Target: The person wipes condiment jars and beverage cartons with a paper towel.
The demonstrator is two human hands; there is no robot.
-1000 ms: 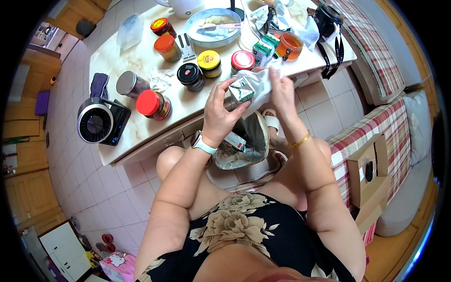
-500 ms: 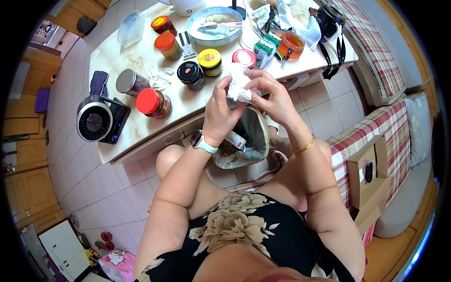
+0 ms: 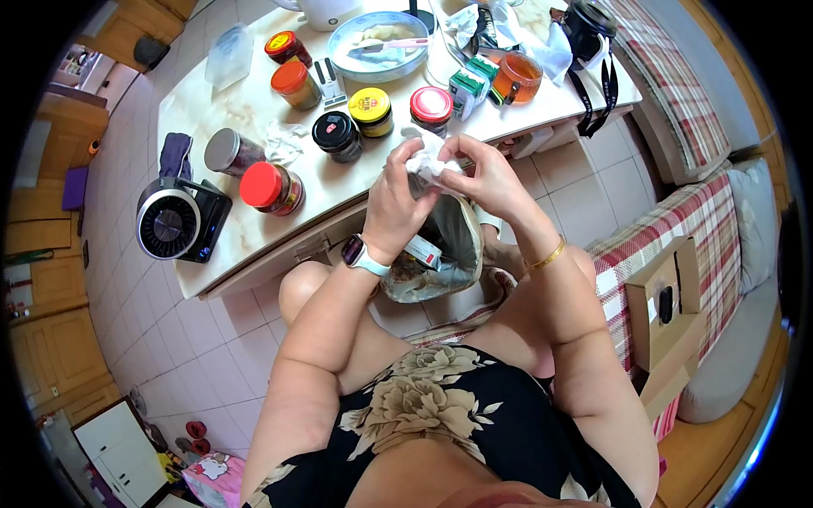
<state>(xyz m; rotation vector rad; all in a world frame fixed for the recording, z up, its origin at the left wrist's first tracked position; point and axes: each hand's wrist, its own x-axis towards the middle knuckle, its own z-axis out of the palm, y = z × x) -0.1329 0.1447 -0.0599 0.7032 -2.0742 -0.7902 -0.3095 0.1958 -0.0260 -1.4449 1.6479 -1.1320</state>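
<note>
My left hand (image 3: 395,206), with a watch on the wrist, is wrapped round a small container that is mostly hidden by fingers and tissue. A crumpled white tissue (image 3: 430,161) lies over its top, pinched by the fingers of my right hand (image 3: 487,179). Both hands are close together over the front edge of the table (image 3: 246,254). Below them is a lined trash bin (image 3: 461,254) with a white box (image 3: 423,251) in it. Nearest on the table are a red-lidded jar (image 3: 431,106), a black-lidded jar (image 3: 336,134) and a yellow-lidded jar (image 3: 371,110).
Two green-and-white boxes (image 3: 471,87) stand beside an orange-filled glass cup (image 3: 516,79). Behind are a blue-rimmed bowl (image 3: 378,51) and a camera (image 3: 589,30). A black fan-like device (image 3: 169,222) is at the table's left; an open cardboard box (image 3: 665,313) is on the sofa.
The white tissue was spread out to the right of the green-and-white container; now it is bunched over the container's top. My right hand has moved left and down, close to my left hand.
</note>
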